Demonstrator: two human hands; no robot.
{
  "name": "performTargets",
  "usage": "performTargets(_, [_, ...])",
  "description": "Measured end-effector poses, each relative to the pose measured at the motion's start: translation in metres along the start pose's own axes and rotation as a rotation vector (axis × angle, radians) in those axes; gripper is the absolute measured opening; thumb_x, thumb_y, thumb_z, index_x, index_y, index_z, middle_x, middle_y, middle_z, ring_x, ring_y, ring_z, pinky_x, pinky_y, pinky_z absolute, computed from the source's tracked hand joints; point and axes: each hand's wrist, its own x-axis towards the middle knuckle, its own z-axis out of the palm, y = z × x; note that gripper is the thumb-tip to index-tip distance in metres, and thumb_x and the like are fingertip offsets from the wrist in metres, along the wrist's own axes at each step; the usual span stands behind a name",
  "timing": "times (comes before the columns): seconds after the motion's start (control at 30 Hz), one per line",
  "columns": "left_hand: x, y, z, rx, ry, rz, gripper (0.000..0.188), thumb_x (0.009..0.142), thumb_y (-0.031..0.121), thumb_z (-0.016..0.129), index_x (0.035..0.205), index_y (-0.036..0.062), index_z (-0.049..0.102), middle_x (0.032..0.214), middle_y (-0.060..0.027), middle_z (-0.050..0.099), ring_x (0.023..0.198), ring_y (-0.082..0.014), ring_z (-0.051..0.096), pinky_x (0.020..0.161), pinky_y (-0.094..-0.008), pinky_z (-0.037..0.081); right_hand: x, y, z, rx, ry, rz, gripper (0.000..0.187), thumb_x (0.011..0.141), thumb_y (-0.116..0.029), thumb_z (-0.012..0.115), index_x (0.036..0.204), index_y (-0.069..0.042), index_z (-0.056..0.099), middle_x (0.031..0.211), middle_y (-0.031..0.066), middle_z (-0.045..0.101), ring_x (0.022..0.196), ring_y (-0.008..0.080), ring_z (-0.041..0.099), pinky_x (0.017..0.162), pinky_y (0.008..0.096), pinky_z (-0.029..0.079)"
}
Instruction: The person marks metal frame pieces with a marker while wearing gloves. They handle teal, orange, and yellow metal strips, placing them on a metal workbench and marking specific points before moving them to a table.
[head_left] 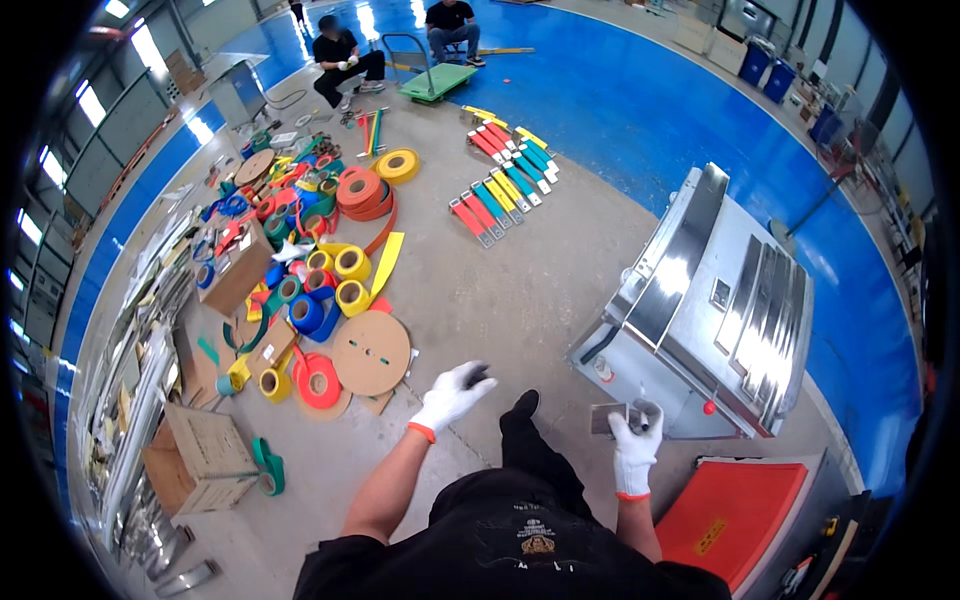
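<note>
A light plywood crate [222,462], one in number, stands on the grey concrete floor [440,290], its brown inner wall showing; one green webbing roll [270,468] lies just beside it. One brown cardboard box [238,275] sits among many coloured rolls; its contents cannot be made out. Two blue plastic bins [756,60] stand far off at upper right. The white-gloved right hand [635,440] grasps one small grey rectangular metal-looking piece [605,420], near the silvery sheet-metal machine [715,300]. The white-gloved left hand [455,397] looks released, fingers loosely curled in mid-air, near one large round cardboard disc [371,340]. Red, green and yellow strips [480,215] lie beyond, too crowded to count surely.
</note>
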Motion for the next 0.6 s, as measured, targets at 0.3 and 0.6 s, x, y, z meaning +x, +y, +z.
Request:
performTargets(0.3, [0.173,0.007,0.001,-0.232,-0.115,-0.114,0.039,0.093,0.016,0.070,0.126,-0.0032,0.064,0.120,-0.0148,0.070,0.111,-0.0209,0.066,0.099,-0.0320,0.050,0.187,-0.051,0.108,-0.275,-0.025,-0.090,0.040,0.083,-0.006,0.073,0.118,-0.002,0.054,0.110,0.0086,0.060,0.102,0.0125,0.054,0.087,0.0289,0.048])
performTargets(0.6, [0.344,-0.192,-0.071,0.056,-0.374,-0.536,0.043,0.091,0.037,0.071,0.112,-0.0007,0.070,0.078,-0.0071,0.069,0.064,-0.0149,0.061,0.056,-0.0299,0.048,0.368,0.001,0.048,-0.303,0.685,-0.127,0.045,0.083,-0.003,0.071,0.124,-0.001,0.053,0.108,0.0158,0.065,0.097,0.0266,0.064,0.088,0.0380,0.053])
